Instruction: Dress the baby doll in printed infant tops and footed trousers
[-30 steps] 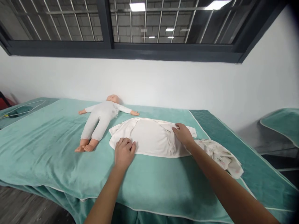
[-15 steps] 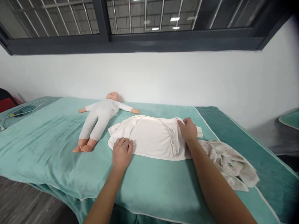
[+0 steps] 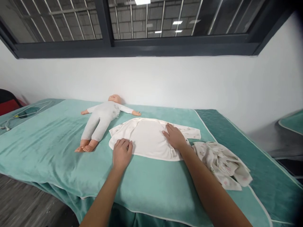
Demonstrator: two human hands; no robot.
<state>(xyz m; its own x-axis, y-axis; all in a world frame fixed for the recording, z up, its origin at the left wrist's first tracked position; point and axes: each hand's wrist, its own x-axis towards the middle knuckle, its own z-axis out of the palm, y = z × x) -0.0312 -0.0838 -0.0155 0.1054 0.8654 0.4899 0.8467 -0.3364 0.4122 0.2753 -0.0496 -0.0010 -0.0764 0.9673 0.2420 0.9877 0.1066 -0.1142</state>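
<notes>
A small white garment (image 3: 149, 135) with a faint print on its sleeves lies spread on the green cover. My left hand (image 3: 122, 153) rests on its lower left edge, fingers curled against the cloth; whether they pinch it is hidden. On the garment's right part my right hand (image 3: 174, 136) lies flat with the fingers apart, beside the sleeve that stretches to the right. A baby doll (image 3: 104, 115) in a white body suit lies on its back to the left, one arm reaching toward the garment.
A crumpled printed cloth (image 3: 222, 160) lies right of the garment, near my right forearm. The green cover (image 3: 59, 142) drapes over the front edge. Behind stand a white wall (image 3: 165, 82) and a barred window. A cable (image 3: 26, 110) lies far left.
My right hand has moved left from the garment's right end onto its body and flattened. The right sleeve now lies extended to the right. My left hand has barely shifted.
</notes>
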